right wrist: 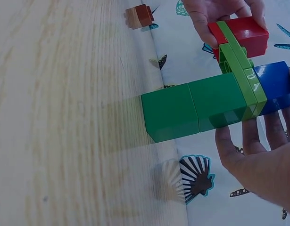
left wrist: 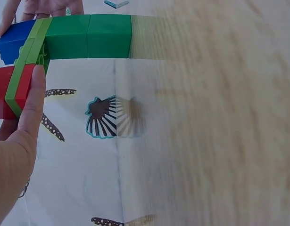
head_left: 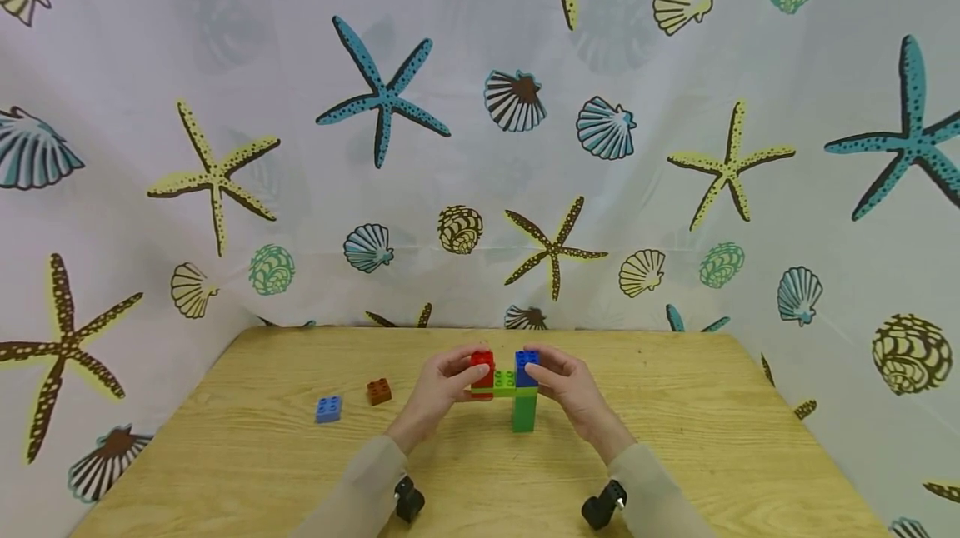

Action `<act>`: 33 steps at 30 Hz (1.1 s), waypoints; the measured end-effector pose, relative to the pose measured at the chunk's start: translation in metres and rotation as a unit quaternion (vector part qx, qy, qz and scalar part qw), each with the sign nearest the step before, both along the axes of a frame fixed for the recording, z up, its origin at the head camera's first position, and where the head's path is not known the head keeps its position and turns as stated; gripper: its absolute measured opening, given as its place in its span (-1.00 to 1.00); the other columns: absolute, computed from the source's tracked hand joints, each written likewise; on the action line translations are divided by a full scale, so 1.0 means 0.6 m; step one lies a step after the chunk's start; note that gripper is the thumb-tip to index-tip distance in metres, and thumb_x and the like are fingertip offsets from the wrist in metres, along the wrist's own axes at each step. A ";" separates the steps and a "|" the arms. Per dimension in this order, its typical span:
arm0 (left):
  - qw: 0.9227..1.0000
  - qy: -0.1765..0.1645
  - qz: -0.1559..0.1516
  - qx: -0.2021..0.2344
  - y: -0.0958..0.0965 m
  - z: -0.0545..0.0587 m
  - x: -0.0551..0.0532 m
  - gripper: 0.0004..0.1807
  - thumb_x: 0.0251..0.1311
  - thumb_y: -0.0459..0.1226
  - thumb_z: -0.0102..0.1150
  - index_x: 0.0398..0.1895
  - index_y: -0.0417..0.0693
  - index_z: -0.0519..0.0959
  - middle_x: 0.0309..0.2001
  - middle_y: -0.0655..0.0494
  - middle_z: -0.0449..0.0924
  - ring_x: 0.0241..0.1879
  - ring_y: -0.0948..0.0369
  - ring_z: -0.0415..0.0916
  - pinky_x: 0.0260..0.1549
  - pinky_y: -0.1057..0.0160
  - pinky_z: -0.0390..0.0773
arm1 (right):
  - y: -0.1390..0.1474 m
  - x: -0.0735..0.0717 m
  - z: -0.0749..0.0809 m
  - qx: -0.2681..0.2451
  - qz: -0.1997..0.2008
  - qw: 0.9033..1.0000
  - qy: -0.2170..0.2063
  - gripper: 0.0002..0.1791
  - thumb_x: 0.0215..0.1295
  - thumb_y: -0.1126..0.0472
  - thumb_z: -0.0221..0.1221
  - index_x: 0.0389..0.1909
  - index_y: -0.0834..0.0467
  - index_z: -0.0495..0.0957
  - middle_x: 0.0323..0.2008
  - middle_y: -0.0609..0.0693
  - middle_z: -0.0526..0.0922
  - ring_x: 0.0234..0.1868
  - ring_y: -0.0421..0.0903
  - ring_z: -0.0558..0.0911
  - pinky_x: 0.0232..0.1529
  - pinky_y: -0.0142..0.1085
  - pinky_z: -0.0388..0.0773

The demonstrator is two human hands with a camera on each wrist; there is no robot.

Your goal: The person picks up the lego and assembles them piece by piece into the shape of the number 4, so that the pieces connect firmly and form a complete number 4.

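Left hand (head_left: pixel 450 376) pinches the red plastic brick (right wrist: pixel 251 34), right hand (head_left: pixel 572 381) the blue plastic brick (right wrist: pixel 274 81); press evenly, keeping the green plastic tower (head_left: pixel 524 413) upright.

Behind the bare left hand (head_left: pixel 448 381), a plain, pale beige fabric sleeve (head_left: pixel 365 480) ends near the wrist; a small, blocky black device (head_left: pixel 408 500) juts from its inner side. Behind the bare right hand (head_left: pixel 572 384) come a matching beige sleeve (head_left: pixel 654 484) and a second black device (head_left: pixel 600 508), likewise on the inner side.
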State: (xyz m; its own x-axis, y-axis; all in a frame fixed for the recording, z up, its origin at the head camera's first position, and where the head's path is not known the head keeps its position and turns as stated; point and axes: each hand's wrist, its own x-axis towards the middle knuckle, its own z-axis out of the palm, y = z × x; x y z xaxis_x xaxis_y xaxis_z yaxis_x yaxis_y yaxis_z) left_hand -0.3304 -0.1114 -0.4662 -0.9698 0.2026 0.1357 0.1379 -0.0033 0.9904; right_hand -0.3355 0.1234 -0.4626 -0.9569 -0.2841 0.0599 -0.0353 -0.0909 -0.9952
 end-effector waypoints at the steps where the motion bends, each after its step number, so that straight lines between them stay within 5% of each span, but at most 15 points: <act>1: 1.000 0.000 -0.001 0.000 0.000 0.000 -0.001 -0.50 0.20 -0.04 0.32 0.22 0.11 0.56 0.13 -0.05 0.57 0.02 0.06 0.57 -0.11 0.08 0.66 | 0.000 0.000 0.000 0.001 0.000 1.000 0.000 -0.40 0.23 -0.02 0.32 0.27 0.09 0.50 0.20 0.08 0.55 0.14 0.00 0.57 0.20 -0.12 0.50; 9: 0.999 0.006 -0.038 -0.010 -0.006 0.002 0.000 -0.47 0.32 -0.04 0.19 0.32 0.06 0.44 0.19 -0.14 0.49 0.07 0.00 0.55 -0.11 0.05 0.66 | -0.002 -0.002 0.000 0.004 0.002 1.000 0.001 -0.43 0.27 0.00 0.29 0.27 0.08 0.49 0.22 0.09 0.54 0.20 0.06 0.53 0.24 -0.08 0.47; 17: 0.991 0.034 -0.028 -0.130 -0.011 0.011 0.008 -0.44 0.32 0.18 0.04 0.33 0.26 0.38 0.11 -0.12 0.54 -0.16 0.08 0.61 -0.23 0.16 0.64 | -0.003 -0.001 -0.001 0.014 -0.002 1.000 0.005 -0.46 0.33 0.04 0.24 0.29 0.11 0.47 0.22 0.12 0.53 0.14 0.00 0.56 0.22 -0.09 0.48; 24: 0.992 0.027 -0.029 -0.120 -0.009 0.008 0.008 -0.49 0.35 0.12 0.05 0.31 0.24 0.41 0.03 -0.10 0.57 -0.21 0.08 0.58 -0.23 0.19 0.61 | -0.001 -0.002 -0.006 0.011 0.004 1.000 0.004 -0.44 0.29 0.00 0.27 0.27 0.12 0.48 0.22 0.12 0.52 0.24 0.17 0.48 0.22 -0.08 0.48; 33: 0.994 0.012 -0.016 -0.104 -0.005 0.016 0.009 -0.46 0.33 0.10 0.10 0.30 0.14 0.42 0.03 -0.13 0.55 -0.18 0.09 0.55 -0.20 0.18 0.62 | 0.000 -0.003 -0.006 0.002 0.002 1.000 0.007 -0.47 0.31 0.02 0.26 0.27 0.10 0.49 0.21 0.11 0.53 0.16 0.01 0.55 0.24 -0.04 0.46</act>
